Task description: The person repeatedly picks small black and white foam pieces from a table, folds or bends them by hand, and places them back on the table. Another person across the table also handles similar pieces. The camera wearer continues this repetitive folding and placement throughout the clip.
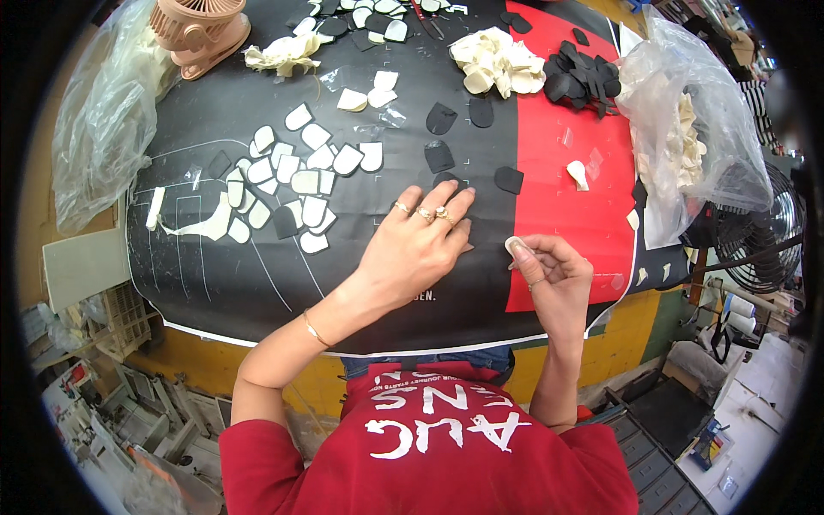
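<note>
My left hand, with rings on three fingers, lies flat, palm down, on the black and red mat, pressing on a dark piece that shows only at its fingertips. My right hand is curled beside it at the red part of the mat and pinches a small white petal-shaped piece between thumb and fingers. Loose black pieces lie just beyond my left fingertips. A cluster of white petal-shaped pieces is spread to the left.
A heap of cream pieces and a heap of black pieces sit at the far side. A clear bag of cream pieces stands right, another clear bag left. A pink desk fan is back left; a black fan at right.
</note>
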`<control>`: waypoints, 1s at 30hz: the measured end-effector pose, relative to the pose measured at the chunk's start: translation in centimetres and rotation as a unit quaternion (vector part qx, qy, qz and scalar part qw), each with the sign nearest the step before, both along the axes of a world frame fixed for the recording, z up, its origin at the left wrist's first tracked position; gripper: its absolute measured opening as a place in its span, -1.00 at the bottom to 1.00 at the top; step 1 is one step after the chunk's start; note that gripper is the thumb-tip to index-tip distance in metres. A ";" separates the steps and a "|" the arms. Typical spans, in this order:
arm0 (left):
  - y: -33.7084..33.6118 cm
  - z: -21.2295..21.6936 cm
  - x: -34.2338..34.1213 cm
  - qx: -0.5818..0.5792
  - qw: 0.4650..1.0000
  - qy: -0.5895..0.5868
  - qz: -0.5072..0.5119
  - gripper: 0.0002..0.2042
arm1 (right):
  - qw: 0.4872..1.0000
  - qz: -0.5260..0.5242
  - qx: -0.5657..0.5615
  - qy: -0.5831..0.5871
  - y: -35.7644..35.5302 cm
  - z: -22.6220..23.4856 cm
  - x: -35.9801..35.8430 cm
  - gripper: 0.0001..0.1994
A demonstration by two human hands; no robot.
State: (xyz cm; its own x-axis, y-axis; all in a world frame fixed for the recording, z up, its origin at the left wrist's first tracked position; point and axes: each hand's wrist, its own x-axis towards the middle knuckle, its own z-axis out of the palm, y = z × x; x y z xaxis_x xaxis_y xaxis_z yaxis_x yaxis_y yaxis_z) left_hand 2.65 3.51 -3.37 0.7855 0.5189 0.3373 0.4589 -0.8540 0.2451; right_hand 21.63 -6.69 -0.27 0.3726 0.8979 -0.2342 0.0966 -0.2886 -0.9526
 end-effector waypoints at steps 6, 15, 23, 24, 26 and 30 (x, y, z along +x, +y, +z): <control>-2.9 -0.2 1.6 -0.032 0.987 -0.082 0.138 -0.76 | 1.000 0.008 0.003 -0.001 0.5 -0.3 -0.9 -0.84; -5.3 -0.4 -0.1 -0.046 0.985 -0.053 0.159 -0.72 | 0.976 0.173 -0.036 -0.124 3.5 0.8 0.1 -0.73; -5.4 -1.0 -0.2 -0.029 0.989 -0.032 0.142 -0.71 | 0.952 0.252 -0.044 -0.170 5.6 0.8 0.0 -0.67; -5.4 -1.0 -0.2 -0.029 0.989 -0.030 0.142 -0.70 | 0.952 0.251 -0.047 -0.171 5.6 0.8 0.0 -0.66; -5.5 -1.0 -0.2 -0.029 0.989 -0.029 0.142 -0.70 | 0.952 0.248 -0.054 -0.174 5.6 0.8 -0.1 -0.64; -5.5 -1.0 -0.3 -0.034 0.989 -0.030 0.143 -0.69 | 0.954 0.236 -0.051 -0.176 5.7 0.8 -0.3 -0.61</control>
